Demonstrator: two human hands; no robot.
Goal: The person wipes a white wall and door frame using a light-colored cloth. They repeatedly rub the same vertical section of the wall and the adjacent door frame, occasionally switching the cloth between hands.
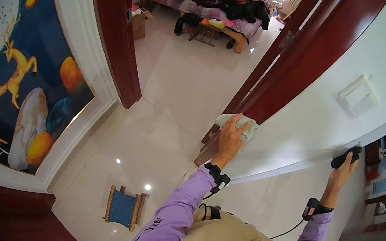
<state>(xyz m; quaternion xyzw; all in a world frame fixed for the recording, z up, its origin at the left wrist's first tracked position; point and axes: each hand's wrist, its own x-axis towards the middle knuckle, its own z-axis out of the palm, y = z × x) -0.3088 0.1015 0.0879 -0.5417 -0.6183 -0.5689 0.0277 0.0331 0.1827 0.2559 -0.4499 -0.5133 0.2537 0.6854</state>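
My left hand presses a pale green cloth against the dark red wooden door frame, where the frame meets the white wall. Its fingers are spread over the folded cloth. Off to the right, my right hand grips a black object, perhaps a dark cloth, at the corner edge of the white wall. Both wrists wear black straps with small boxes and cables. A white light switch is on the wall between and above the hands.
A low folding stool with a blue seat stands on the tiled floor at left. A framed deer picture hangs on the left wall above a dark red door. Through the doorway, a bed is heaped with clothes and bedding.
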